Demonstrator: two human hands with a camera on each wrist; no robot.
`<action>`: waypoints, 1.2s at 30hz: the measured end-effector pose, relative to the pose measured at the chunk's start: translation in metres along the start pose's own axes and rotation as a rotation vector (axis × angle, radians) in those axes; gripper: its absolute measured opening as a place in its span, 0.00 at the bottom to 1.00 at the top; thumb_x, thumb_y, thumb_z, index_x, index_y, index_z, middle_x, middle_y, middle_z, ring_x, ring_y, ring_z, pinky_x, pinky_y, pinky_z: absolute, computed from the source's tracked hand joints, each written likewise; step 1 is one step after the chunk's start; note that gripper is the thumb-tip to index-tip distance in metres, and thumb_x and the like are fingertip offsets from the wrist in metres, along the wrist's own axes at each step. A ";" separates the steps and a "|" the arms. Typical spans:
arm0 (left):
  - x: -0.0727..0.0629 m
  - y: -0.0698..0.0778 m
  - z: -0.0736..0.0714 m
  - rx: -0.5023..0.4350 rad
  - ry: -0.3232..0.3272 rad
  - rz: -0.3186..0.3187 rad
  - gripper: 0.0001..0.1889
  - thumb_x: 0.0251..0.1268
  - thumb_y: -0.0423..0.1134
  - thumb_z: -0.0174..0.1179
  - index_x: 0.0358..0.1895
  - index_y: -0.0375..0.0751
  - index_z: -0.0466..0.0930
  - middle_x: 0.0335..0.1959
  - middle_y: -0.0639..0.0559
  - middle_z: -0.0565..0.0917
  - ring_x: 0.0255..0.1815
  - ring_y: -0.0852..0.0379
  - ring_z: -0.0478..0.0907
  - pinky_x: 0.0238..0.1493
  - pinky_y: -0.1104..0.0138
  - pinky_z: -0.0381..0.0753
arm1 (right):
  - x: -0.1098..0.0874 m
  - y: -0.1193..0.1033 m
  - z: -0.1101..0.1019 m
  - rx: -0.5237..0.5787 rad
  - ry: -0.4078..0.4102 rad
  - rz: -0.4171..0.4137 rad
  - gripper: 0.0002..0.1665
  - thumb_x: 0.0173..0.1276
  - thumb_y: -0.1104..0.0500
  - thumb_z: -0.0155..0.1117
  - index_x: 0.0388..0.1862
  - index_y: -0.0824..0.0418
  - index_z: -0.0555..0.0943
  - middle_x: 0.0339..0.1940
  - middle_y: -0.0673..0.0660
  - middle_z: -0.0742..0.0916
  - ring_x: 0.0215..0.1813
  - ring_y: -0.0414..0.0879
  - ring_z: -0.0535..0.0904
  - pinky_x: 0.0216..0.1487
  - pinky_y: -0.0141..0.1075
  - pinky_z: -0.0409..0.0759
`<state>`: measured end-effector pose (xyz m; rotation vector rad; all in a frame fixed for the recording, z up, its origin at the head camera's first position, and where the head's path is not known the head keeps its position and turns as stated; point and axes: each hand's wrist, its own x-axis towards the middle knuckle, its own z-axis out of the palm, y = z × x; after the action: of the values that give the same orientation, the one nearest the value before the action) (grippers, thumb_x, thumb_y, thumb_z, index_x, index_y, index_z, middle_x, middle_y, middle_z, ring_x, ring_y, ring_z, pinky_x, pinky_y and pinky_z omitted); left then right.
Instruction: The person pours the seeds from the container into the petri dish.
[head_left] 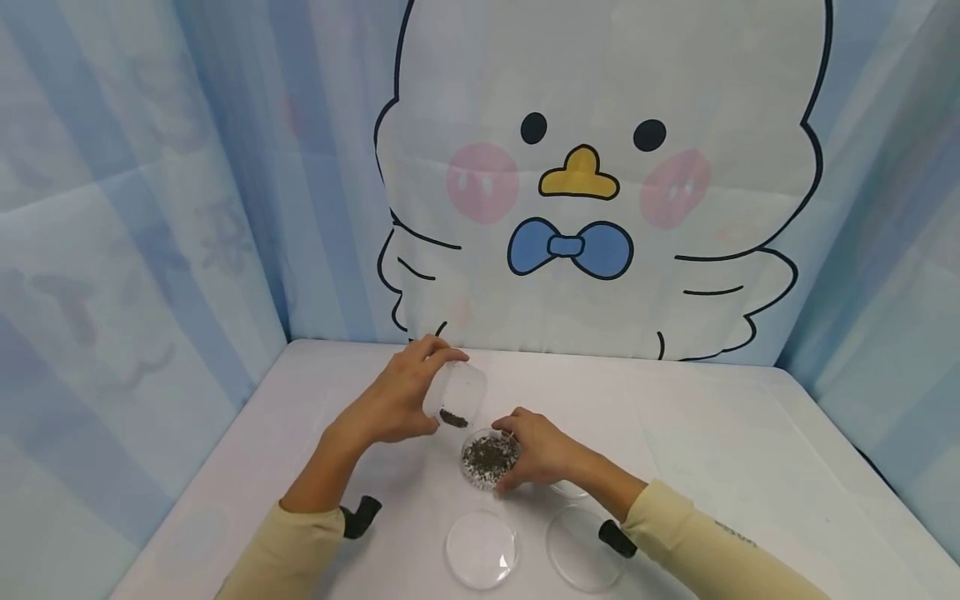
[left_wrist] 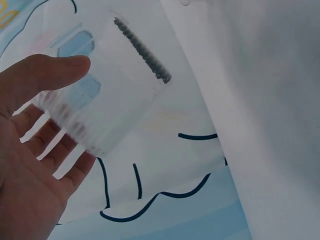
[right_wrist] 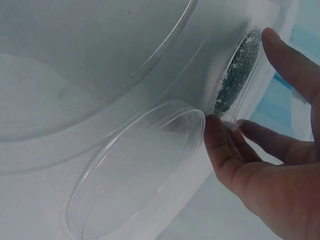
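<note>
My left hand [head_left: 401, 396] grips a clear plastic box [head_left: 467, 387] and holds it tilted over the table. Dark grains [head_left: 453, 418] lie gathered along its lower edge; in the left wrist view they form a dark strip [left_wrist: 142, 50]. Thumb and fingers sit on opposite sides of the box. Just below and to the right, my right hand [head_left: 543, 450] holds a round clear petri dish [head_left: 465, 473] by its sides, thumb and fingers spread around the rim. Dark and white grains [head_left: 489, 457] cover its bottom. The right wrist view shows the same grains [right_wrist: 239, 72] edge-on.
Two clear petri dishes or lids, a left one [head_left: 482, 550] and a right one [head_left: 585, 554], lie nearer on the white table [head_left: 720, 467]. Another clear dish [head_left: 572, 490] is partly hidden under my right wrist. A curtain with a cartoon bird [head_left: 600, 308] hangs behind the table.
</note>
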<state>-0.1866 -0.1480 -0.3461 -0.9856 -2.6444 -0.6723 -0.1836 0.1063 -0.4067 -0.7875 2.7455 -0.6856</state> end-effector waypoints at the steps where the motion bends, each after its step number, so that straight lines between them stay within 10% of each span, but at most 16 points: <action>1: 0.000 -0.002 0.000 -0.011 -0.006 -0.010 0.49 0.36 0.25 0.81 0.71 0.45 0.73 0.63 0.46 0.74 0.61 0.44 0.75 0.63 0.45 0.76 | 0.000 0.000 0.000 -0.001 0.000 0.000 0.52 0.43 0.53 0.91 0.66 0.71 0.78 0.53 0.65 0.83 0.55 0.59 0.81 0.59 0.54 0.81; 19: -0.008 -0.058 0.023 -0.300 -0.143 -0.313 0.49 0.53 0.28 0.77 0.78 0.40 0.59 0.70 0.34 0.66 0.74 0.35 0.68 0.68 0.43 0.75 | -0.003 -0.001 0.002 0.012 0.008 -0.001 0.52 0.43 0.54 0.90 0.66 0.71 0.78 0.53 0.65 0.82 0.55 0.59 0.81 0.60 0.55 0.81; 36: -0.012 -0.077 0.026 -0.256 -0.209 -0.369 0.50 0.57 0.31 0.73 0.80 0.29 0.53 0.72 0.30 0.69 0.72 0.34 0.70 0.71 0.43 0.72 | -0.003 0.000 0.001 0.009 0.013 0.000 0.52 0.44 0.54 0.90 0.67 0.71 0.78 0.54 0.65 0.82 0.56 0.60 0.81 0.61 0.54 0.81</action>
<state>-0.2300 -0.1928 -0.3993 -0.6561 -3.0172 -1.0624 -0.1809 0.1077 -0.4071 -0.7842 2.7514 -0.7052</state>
